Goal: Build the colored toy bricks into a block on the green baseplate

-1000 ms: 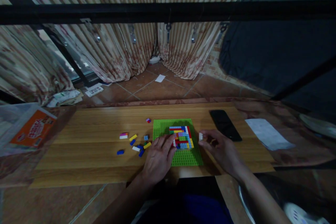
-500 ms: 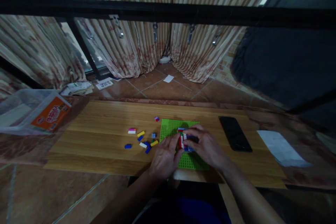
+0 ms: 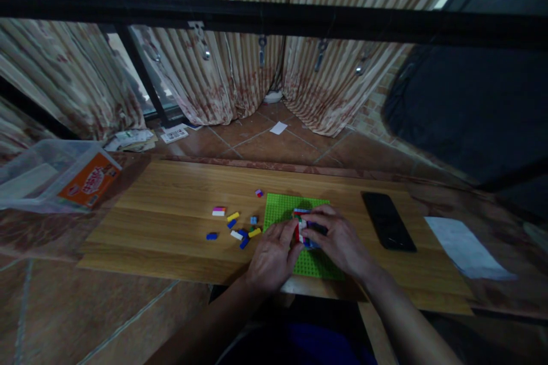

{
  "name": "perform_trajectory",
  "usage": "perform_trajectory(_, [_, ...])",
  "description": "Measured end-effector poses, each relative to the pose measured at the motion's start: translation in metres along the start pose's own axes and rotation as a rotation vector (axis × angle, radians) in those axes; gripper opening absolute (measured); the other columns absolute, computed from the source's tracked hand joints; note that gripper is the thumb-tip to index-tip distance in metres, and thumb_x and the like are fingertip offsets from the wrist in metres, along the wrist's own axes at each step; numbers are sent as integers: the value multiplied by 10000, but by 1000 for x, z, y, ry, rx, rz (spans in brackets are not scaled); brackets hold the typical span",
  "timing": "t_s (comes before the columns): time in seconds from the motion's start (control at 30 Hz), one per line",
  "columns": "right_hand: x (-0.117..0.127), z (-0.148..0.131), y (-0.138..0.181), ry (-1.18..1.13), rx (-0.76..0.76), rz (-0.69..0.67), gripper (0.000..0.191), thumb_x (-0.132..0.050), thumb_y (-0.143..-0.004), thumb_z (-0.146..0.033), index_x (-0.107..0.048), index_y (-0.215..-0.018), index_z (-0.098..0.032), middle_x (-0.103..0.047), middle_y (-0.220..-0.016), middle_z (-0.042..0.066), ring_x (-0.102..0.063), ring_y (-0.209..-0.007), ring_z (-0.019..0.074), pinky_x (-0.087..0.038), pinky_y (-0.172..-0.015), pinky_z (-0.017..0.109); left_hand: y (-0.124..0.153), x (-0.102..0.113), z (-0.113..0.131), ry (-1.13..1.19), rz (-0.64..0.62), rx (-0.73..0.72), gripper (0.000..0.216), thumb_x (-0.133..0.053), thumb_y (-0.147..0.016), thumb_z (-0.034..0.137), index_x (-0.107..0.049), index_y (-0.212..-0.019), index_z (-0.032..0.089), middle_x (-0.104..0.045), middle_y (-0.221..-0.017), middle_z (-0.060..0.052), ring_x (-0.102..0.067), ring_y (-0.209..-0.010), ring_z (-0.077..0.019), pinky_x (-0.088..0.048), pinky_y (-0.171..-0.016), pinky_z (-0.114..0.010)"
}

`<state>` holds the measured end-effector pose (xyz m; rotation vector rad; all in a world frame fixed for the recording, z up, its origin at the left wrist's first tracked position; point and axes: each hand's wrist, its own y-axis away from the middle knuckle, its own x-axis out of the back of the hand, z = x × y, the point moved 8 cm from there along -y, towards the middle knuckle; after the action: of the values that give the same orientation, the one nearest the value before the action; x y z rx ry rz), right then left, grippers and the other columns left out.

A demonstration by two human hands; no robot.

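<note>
A green studded baseplate (image 3: pixel 278 203) lies on the wooden board in front of me. On it stands a small structure of toy bricks (image 3: pixel 302 230) in red, white, blue and green, partly covered by my fingers. My left hand (image 3: pixel 274 255) presses its fingertips and thumb against the structure's left side. From the right, my right hand (image 3: pixel 338 236) grips the same structure between thumb and fingers. Left of the plate lie loose bricks: a yellow brick (image 3: pixel 254 232), a white brick (image 3: pixel 236 235), a blue brick (image 3: pixel 212 236) and several more.
A black phone (image 3: pixel 388 220) rests on the wooden board (image 3: pixel 162 211) to the right. Beyond it lies a white paper sheet (image 3: pixel 464 245). A clear plastic box (image 3: pixel 47 182) with an orange label stands at the far left. A dark metal bar (image 3: pixel 240 14) crosses above the board.
The whole view has shifted slightly, so the scene sits a little farther right. Both hands stay at the brick structure, with only a slight change in the fingers.
</note>
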<state>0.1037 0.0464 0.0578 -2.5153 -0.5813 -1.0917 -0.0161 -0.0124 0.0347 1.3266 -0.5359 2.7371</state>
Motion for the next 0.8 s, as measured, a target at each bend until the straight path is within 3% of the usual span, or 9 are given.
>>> perform_trajectory(0.33, [2, -1, 5, -61, -8, 67, 329, -636, -865, -340, -662, -1190, -296, -618, -1081, 58, -568, -1040, 237, -455, -936, 431, -2, 1, 7, -93, -81, -16, 442, -432, -960, 301, -396, -1391, 216, -598, -1227, -80, -565, -1092, -216, -481, -980, -422])
perform_trajectory(0.53, [4, 13, 12, -213, -63, 114, 284, -584, -883, -313, -661, -1155, -279, -625, -1142, 55, -584, -1085, 223, -445, -978, 424, -2, -1, 14, -296, -121, -30, 503, -464, -938, 411, -399, -1417, 270, -555, -1265, -105, -541, -1113, -270, -474, -949, -468])
perform_trajectory(0.8, [0, 23, 13, -257, -57, 143, 259, -558, -885, -311, -678, -1110, -273, -640, -1118, 52, -597, -1074, 215, -447, -981, 412, 0, -6, 14, -391, -101, -41, 514, -499, -929, 376, -399, -1419, 252, -565, -1268, -106, -533, -1121, -270, -464, -949, -448])
